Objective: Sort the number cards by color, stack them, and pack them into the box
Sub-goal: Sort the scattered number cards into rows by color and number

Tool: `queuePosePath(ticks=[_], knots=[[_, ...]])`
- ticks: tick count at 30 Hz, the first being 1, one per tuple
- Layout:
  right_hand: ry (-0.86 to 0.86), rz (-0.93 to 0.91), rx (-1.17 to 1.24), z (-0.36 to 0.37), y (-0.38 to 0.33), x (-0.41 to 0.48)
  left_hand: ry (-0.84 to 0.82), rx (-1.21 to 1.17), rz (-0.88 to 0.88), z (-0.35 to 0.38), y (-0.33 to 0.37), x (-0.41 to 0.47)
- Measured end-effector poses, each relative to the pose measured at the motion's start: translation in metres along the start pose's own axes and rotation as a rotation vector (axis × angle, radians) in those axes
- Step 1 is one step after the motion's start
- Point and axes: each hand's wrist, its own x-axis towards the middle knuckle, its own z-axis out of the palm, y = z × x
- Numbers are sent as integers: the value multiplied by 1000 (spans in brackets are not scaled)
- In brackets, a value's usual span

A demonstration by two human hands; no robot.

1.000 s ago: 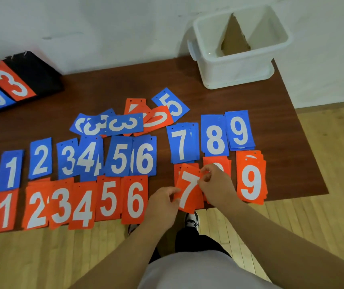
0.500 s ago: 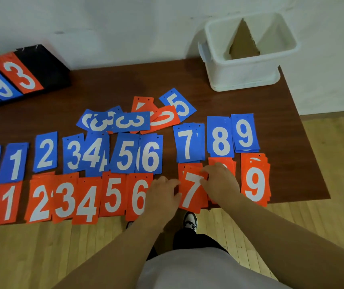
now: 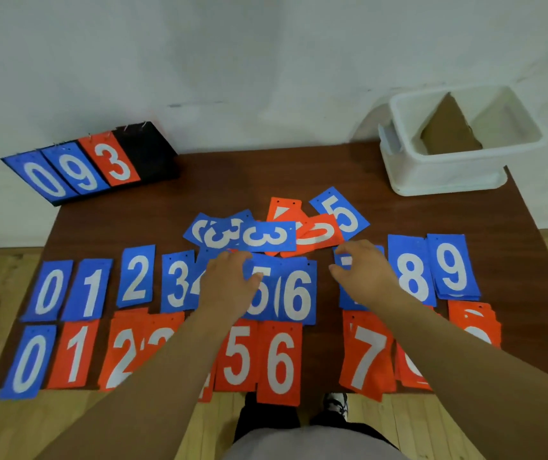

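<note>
Blue number cards lie in a row across the brown table (image 3: pixel 199 180), with a row of red cards below them. A loose heap of blue and red cards (image 3: pixel 272 232) lies behind the rows. My left hand (image 3: pixel 229 280) hovers over the blue 4 and blue 5 card (image 3: pixel 259 293), fingers loosely curled, holding nothing. My right hand (image 3: pixel 362 273) hangs over the blue 7 card (image 3: pixel 345 300), fingers relaxed and empty. The red 7 pile (image 3: pixel 365 353) lies flat near the front edge. The white plastic box (image 3: pixel 458 161) stands at the back right.
A black flip scoreboard (image 3: pixel 93 167) showing 0, 9, 3 stands at the table's back left. A brown cardboard piece (image 3: pixel 448 134) leans inside the box. The front red cards overhang the table's edge above the wooden floor (image 3: pixel 7 426).
Both hands let go of the red 7 card, which now lies on its pile, and moved away from me over the blue row towards the loose heap. The camera tilted up.
</note>
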Motion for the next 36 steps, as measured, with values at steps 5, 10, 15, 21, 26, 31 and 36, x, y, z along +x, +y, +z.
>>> queuePosePath(ticks=[5, 10, 15, 21, 26, 31, 36], knots=[[24, 97, -10, 3, -13, 48, -41, 34, 31, -21, -30, 64], [94, 281, -40, 6, -4, 102, -148, 75, 179, -11, -32, 122], [57, 410, -206, 14, 8, 141, -264, 144, 353, 19, -18, 159], [0, 465, -176, 8, 18, 162, -285, 192, 410, 32, -21, 176], [0, 437, -194, 6, 21, 167, -306, 47, 392, 25, -14, 183], [182, 393, 12, -1, 22, 166, -220, -229, 276, 13, -10, 193], [465, 223, 45, -28, 8, 145, -23, -455, 31, -21, 7, 189]])
